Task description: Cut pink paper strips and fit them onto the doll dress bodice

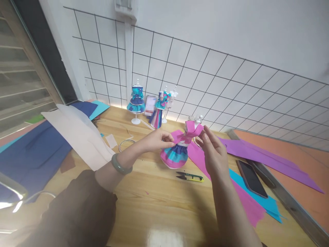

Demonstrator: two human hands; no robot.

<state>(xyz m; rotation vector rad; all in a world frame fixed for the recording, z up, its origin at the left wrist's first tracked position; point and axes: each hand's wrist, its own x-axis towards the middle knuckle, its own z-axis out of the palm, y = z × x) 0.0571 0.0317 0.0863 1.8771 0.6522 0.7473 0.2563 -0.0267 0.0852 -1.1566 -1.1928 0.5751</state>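
Note:
A small white dress form point(199, 118) stands on the wooden table in front of me. It wears a gathered skirt point(175, 156) in navy, turquoise and pink. A pink fabric strip point(193, 129) crosses over its chest. My left hand point(164, 139) pinches the strip's end at the form's left side. At the form's right shoulder, my right hand point(214, 149) has its fingertips closed at the strip's other edge; its fingers partly hide that contact. Yellow-handled thread snips point(190, 176) lie just in front of the skirt.
Dressed mini forms point(136, 99) stand by the wire grid point(174, 58) at the back. White and navy fabric point(77, 133) lies left. On the right are purple fabric point(262, 154), pink and turquoise pieces point(271, 206) and a phone point(252, 178).

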